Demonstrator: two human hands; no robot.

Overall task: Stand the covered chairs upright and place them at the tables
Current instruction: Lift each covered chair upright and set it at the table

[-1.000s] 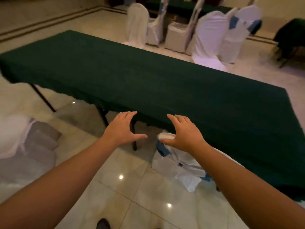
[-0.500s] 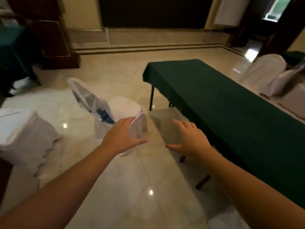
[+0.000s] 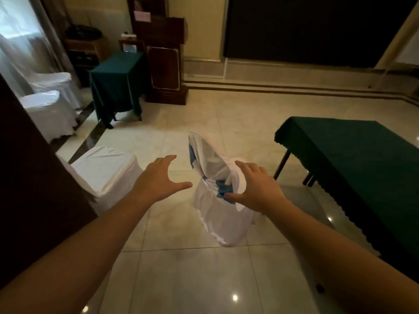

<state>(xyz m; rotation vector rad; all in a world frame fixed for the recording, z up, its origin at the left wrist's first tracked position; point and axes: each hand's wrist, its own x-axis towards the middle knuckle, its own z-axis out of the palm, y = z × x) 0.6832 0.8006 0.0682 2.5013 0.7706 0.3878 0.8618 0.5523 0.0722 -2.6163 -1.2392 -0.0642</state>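
My left hand (image 3: 158,181) and right hand (image 3: 256,189) reach out empty, fingers spread, toward a tipped chair (image 3: 217,200) not yet at the table (image 3: 353,152).

No text, label, brand, number or sign can be read anywhere in view. Two things might carry writing — a pink sheet (image 3: 142,16) fixed high on the dark wooden cabinet (image 3: 166,57) at the back wall, and a small framed card (image 3: 130,48) standing to the left of that cabinet — but both are too small and too blurred for any letter or figure to be made out.
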